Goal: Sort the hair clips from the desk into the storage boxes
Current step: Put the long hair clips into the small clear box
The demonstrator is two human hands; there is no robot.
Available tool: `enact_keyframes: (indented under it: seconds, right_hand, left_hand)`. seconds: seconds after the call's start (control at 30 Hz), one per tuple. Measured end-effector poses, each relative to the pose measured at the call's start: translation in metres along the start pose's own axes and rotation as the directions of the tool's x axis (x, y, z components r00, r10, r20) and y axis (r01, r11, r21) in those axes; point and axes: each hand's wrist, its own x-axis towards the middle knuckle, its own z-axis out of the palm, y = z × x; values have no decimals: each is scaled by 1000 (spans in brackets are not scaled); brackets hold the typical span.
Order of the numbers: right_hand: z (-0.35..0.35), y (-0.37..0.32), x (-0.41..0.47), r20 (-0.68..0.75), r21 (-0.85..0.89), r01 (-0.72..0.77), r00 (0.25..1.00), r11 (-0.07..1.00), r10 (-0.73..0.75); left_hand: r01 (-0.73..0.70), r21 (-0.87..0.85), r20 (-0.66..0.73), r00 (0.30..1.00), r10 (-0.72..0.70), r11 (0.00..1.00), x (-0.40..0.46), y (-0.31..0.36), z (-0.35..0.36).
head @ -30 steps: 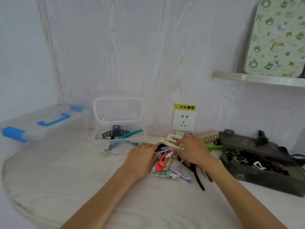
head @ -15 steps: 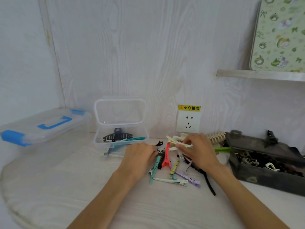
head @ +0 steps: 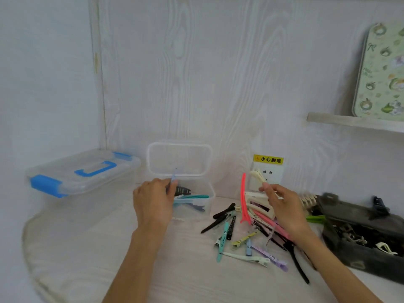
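A loose pile of hair clips (head: 247, 239) lies on the tabletop (head: 109, 248), right of centre: black, teal, yellow, lilac, pink and cream ones, crossing each other. The left hand (head: 153, 202) pinches a thin pale blue clip (head: 174, 177) between its fingertips, upright, just over the near left rim of the open clear box (head: 196, 200), whose lid stands up against the wall. Inside that box lie a black clip and a teal one. The right hand (head: 282, 204) is curled round a bunch of cream clips (head: 258, 197) raised above the pile, with a red clip (head: 243, 200) standing nearly upright at the bunch's left side; whether the fingers hold the red one too cannot be told. A dark box (head: 360, 243) with clips in it sits at the right edge, touching the right forearm's side of the pile. A shut clear box with blue latches (head: 80, 173) stands far left. A wall socket (head: 267, 173) is behind the right hand.
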Motion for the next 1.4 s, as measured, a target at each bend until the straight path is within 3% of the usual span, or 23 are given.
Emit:
enact_keyframes:
  seconds: [0.07, 0.2, 0.37, 0.5, 0.6, 0.7, 0.8, 0.87, 0.93, 1.03, 1.1, 1.2, 1.27, 1.4]
  right_hand:
    - [6, -11, 2, 41, 73, 2, 999, 997, -5]
    - [29, -39, 4, 131, 105, 58, 989, 993, -71]
    - [62, -76, 16, 138, 183, 71, 986, 981, -97]
    - [101, -100, 22, 106, 230, 92, 987, 969, -119]
    - [128, -100, 17, 317, 7, 235, 921, 972, -225]
    - [131, -89, 18, 573, -262, 422, 792, 868, -212]
    - [105, -78, 18, 532, -222, 425, 807, 878, -256]
    - [80, -67, 14, 483, -176, 397, 832, 901, -272]
    - [52, -49, 4, 441, -247, 335, 874, 909, -203]
    - [26, -19, -16, 361, -362, 243, 927, 900, -105]
    - [25, -6, -27, 350, -375, 199, 935, 906, -61]
    - [35, 5, -32, 427, -468, 331, 896, 820, -118]
    - [39, 2, -31, 408, -501, 347, 903, 793, -136]
    - [38, -2, -29, 384, -450, 287, 917, 846, -107]
  left_hand:
    - [27, 12, 4, 1000, -27, 1000, 0, -3, 4]
    - [18, -144, -68, 997, -28, 989, 0, 1, 7]
    - [1, -255, -74, 997, -20, 967, -1, 3, 4]
    - [135, -524, -220, 933, -287, 841, 2, 5, -7]
    - [227, -541, -177, 910, -374, 810, 3, -5, -1]
    - [212, -483, -135, 941, -311, 850, 2, -6, 4]
    - [112, -423, -187, 960, -208, 899, -2, 4, 0]
    - [-18, -394, -191, 980, -63, 919, -9, 15, -6]
    - [-165, -374, -34, 986, 164, 913, -17, 32, -8]
    - [-341, -221, 308, 865, 397, 914, -31, 54, -8]
    - [-402, -138, 461, 783, 418, 905, -38, 56, -6]
    - [-423, -89, 621, 684, 382, 902, -39, 48, -7]
    - [-396, -100, 640, 677, 364, 913, -33, 44, -9]
    - [-380, -130, 655, 660, 367, 916, -29, 41, -5]
